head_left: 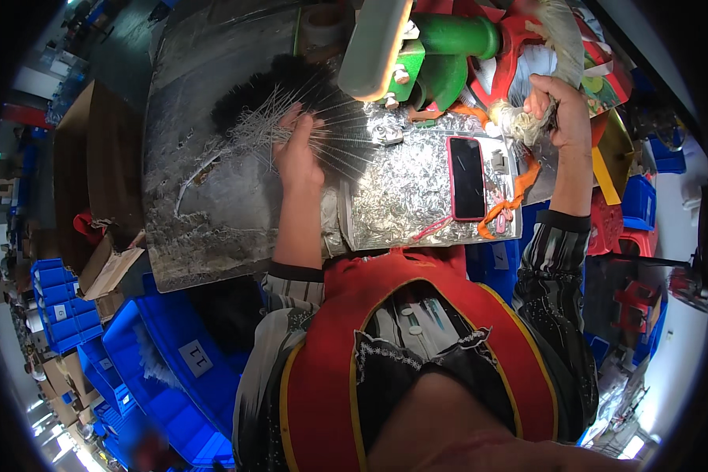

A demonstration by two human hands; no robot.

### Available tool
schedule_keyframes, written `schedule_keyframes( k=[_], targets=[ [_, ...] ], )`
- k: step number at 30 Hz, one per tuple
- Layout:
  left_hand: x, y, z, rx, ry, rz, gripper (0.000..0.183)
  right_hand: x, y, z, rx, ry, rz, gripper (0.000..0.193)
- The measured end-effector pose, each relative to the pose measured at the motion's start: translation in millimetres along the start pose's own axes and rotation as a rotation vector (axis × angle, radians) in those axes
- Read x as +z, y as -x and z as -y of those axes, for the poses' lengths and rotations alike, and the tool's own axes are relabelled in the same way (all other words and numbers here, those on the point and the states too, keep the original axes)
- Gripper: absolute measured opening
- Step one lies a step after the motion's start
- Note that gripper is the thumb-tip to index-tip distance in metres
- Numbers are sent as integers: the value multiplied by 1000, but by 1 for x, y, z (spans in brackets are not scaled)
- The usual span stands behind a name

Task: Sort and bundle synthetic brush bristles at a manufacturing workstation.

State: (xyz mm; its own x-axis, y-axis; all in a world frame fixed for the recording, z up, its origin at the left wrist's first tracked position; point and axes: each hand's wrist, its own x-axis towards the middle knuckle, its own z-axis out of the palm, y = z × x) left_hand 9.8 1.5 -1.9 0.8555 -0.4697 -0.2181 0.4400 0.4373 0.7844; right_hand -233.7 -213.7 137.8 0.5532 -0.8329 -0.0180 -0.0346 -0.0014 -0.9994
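- The green machine (456,35) looms over the far side of the table (220,248); should the wires (259,122) get knocked against its bolts, I'd expect some to bend
- The black bristles (248,94) sit behind and among those wires, and a sideways tug could tangle the lot
- The right hand (560,106) is curled round the pale wrap (519,123), right of the machine; if that covering is loose, the hold could slip
- The left hand (299,153) is closed on the wires near the table's middle; they splay both ways, so a slack pinch could spill a few
- The phone (468,179) and orange strip (519,193) lie near the right forearm, where a sleeve might drag them
- The table is grey and scuffed, its right part covered in crinkled foil (405,197)
- Round it I see blue bins (173,354) at lower left, a cardboard box (106,157) further up that side, red stools (637,307) off right
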Motion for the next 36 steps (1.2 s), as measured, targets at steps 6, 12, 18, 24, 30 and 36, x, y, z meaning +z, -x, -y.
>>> schedule_keyframes(
  k=[6, 12, 18, 24, 30, 36],
  targets=[
    [-1, 1, -1, -16, -30, -24, 28, 1, -2, -2, 22, 1, -1, 36],
    [0, -4, 5, 36, -8, 10, 28, -1, 2, -7, -14, 17, -55, 37],
    [-2, 3, -4, 46, 8, -28, 31, 15, 5, -33, -301, -89, -114, 32],
    [11, 3, -16, 97, -65, -81, 29, -4, -5, -99, -369, -78, -195, 30],
    [-4, -10, 12, 113, 19, -83, 28, 9, 2, -31, -137, -64, -42, 35],
    [10, -3, 6, 59, 32, -101, 27, 2, 0, -26, -49, -73, -66, 37]
  ],
)
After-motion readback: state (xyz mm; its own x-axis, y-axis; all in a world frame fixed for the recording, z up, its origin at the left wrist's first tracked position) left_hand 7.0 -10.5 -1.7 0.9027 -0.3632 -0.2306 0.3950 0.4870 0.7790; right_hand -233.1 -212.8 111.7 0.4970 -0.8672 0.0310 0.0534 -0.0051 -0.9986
